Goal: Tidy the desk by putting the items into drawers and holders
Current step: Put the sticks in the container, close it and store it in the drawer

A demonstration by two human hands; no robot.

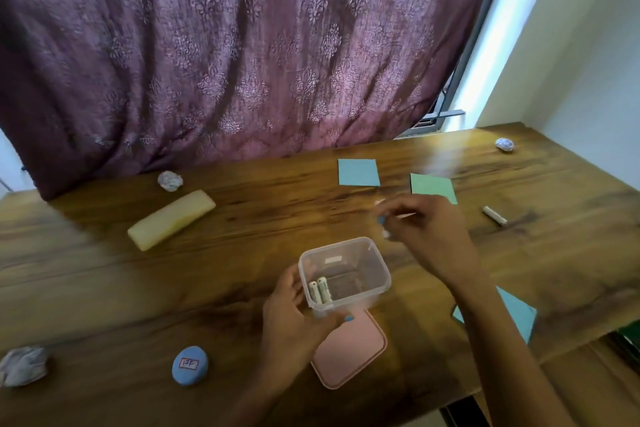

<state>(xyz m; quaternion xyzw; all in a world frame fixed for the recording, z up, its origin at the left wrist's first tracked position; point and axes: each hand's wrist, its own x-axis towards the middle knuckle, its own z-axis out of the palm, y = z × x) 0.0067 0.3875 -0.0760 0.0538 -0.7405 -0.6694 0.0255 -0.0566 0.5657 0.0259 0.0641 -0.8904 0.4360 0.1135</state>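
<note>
Two batteries (320, 290) already lie in the clear container (346, 274), gripped by the left hand (294, 319). Right hand (422, 232) blurred above it; grasp cannot be told. One battery (495, 216), sticky notes (358, 172) and paper balls (170, 181) remain on the worktop (104, 288).

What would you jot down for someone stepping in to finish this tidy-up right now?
Left hand grips the clear tub, which sits on the desk against its pink lid.
Right hand hovers above the tub, blurred; it seems to pinch something small, not certain.
Done: two batteries are in the tub.
Left: one battery far right, coloured paper squares, crumpled paper balls, the yellow case and the blue oval. Then fit the lid.
</note>
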